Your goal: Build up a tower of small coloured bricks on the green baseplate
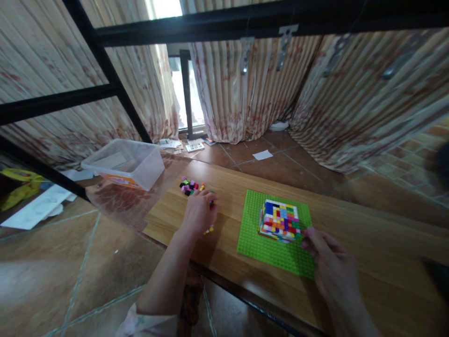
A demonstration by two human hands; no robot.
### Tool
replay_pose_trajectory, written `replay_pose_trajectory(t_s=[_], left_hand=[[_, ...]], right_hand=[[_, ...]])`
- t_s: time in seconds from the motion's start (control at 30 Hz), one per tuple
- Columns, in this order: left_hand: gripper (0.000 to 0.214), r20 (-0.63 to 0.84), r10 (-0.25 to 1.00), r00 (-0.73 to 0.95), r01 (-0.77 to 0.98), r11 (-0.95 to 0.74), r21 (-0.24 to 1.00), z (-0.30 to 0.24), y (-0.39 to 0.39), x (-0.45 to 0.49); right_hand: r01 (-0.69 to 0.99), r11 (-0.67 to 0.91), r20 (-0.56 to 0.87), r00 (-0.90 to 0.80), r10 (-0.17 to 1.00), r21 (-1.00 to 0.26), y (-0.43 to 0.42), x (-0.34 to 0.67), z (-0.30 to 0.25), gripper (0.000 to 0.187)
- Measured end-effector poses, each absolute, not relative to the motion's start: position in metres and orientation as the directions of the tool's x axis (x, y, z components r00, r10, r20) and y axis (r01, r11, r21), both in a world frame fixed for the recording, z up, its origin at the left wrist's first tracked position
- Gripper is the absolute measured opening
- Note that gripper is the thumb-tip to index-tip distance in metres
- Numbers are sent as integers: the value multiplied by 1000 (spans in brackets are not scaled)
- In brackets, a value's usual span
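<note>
A block of small multicoloured building bricks [279, 222] stands on a green studded baseplate [250, 234]. Thumb and fingers of my right hand [331, 262] are pinched together at its near right corner, with what looks like a small brick at the tips. On the left, my left hand [200, 210] is low over the table with curled fingers. A dark piece shows beside its fingertips, but its grip is mostly hidden. Just beyond it lies a pile of loose bricks [188, 186], and a few yellow and pink bricks [209, 230] lie by the near side of the hand.
The wooden table [224, 182] runs across the view. A clear plastic bin [149, 166] is beyond its left end. Black metal bars [210, 30] cross above, with striped curtains [242, 93] behind. Papers [262, 155] lie on the tiled floor.
</note>
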State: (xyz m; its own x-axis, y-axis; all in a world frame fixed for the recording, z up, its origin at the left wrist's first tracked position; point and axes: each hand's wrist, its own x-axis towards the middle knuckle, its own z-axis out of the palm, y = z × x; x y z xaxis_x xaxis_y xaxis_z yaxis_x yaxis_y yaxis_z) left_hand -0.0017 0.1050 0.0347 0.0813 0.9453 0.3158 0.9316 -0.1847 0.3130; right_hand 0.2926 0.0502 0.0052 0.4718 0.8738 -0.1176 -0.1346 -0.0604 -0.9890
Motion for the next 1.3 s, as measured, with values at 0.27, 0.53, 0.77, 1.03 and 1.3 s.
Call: replay_pose_trajectory(t_s=[0.27,0.53,0.77,1.03,1.3], left_hand=[[23,304,953,19,948,-114,296,32,109,-3],[28,298,952,-68,968,-10,252,37,108,0],[28,240,971,-14,931,-75,357,34,107,4],[31,175,976,128,856,-198,477,39,101,14],[31,193,969,156,904,-219,367,33,101,14]], right_hand=[[-132,-64,-119,466,877,-989,50,295,2,29],[-102,-57,-98,453,886,-993,50,294,2,27],[-99,-64,-103,466,879,-993,51,295,0,29],[-118,-65,-113,464,879,-991,50,291,4,28],[-101,-62,-103,472,875,-993,49,286,11,31]])
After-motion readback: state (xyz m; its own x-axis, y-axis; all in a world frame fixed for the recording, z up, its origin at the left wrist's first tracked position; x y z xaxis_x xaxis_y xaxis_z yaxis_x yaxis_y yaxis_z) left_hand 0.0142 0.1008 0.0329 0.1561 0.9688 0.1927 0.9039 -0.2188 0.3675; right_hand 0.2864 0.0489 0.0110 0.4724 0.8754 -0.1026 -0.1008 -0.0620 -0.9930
